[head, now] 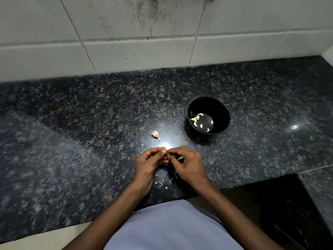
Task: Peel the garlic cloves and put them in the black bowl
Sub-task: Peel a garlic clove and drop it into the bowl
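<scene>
Head view, read left to right. Left hand (150, 162) curls its fingers and thumb around a garlic clove (168, 156), steadying it at mid-counter; the clove is almost wholly hidden between the fingertips. Right hand (187, 164) meets it from 3 o'clock, thumb and forefinger pinching at the clove's skin, probably to strip it. Both hands hover over the speckled granite countertop (72, 141), so that peel falls clear of the bowl: papery skin scraps (160, 184) lie at 6 o'clock of the hands. An unpeeled garlic piece (155, 135) waits at 11 o'clock of the hands, near but apart. Black bowl (219, 107) stands at 1 o'clock, within easy reach, holding several peeled cloves (196, 119). Nothing stands between hands and bowl. White wall tiles (126, 51) back the counter.
</scene>
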